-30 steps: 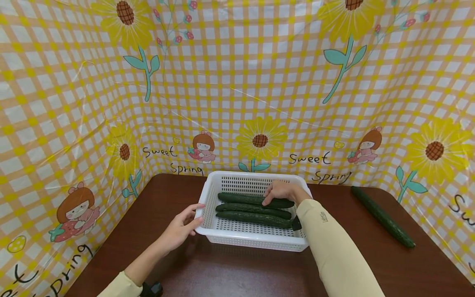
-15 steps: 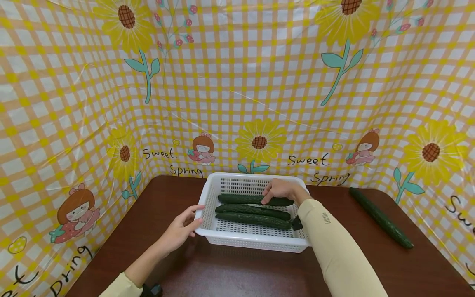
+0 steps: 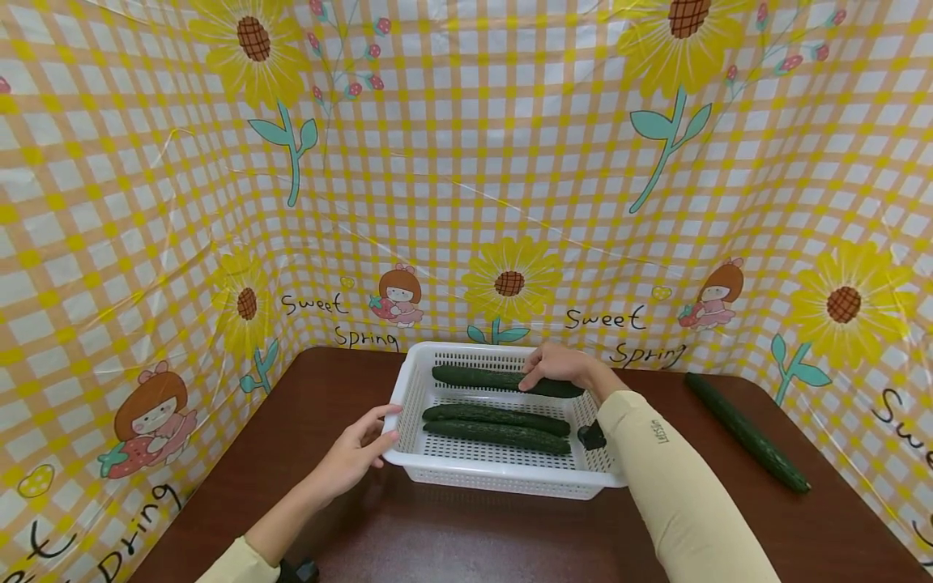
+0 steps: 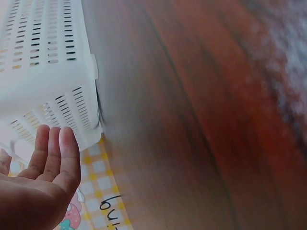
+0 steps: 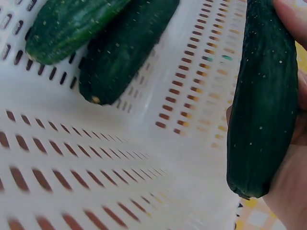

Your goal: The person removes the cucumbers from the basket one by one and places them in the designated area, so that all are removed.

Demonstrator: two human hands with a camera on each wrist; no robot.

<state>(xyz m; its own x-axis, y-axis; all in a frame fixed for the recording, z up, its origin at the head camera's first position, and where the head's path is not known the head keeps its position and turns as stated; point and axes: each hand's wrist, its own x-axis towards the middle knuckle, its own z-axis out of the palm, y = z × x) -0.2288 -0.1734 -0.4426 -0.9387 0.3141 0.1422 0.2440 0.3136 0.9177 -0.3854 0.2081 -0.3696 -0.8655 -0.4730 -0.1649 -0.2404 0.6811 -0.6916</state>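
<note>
My right hand (image 3: 560,366) grips a dark green cucumber (image 3: 477,378) near its right half, at the back of a white perforated plastic basket (image 3: 503,484). In the right wrist view this cucumber (image 5: 264,110) lies against the palm, raised higher than the other two. Those two cucumbers, a rear one (image 3: 496,418) and a front one (image 3: 496,435), rest side by side on the basket floor. My left hand (image 3: 353,453) holds the basket's left rim, thumb on top. In the left wrist view its fingers (image 4: 53,153) lie along the outer end wall.
Another cucumber (image 3: 747,431) lies slantwise on the brown table (image 3: 466,534), right of the basket. A checked sunflower cloth (image 3: 452,202) hangs around the back and sides of the table. A black wrist camera (image 3: 592,436) sits under the right forearm, over the basket's right end.
My right hand has raised the rear cucumber and moved it slightly back, widening the gap to the other two. The left hand stays at the basket's left rim.
</note>
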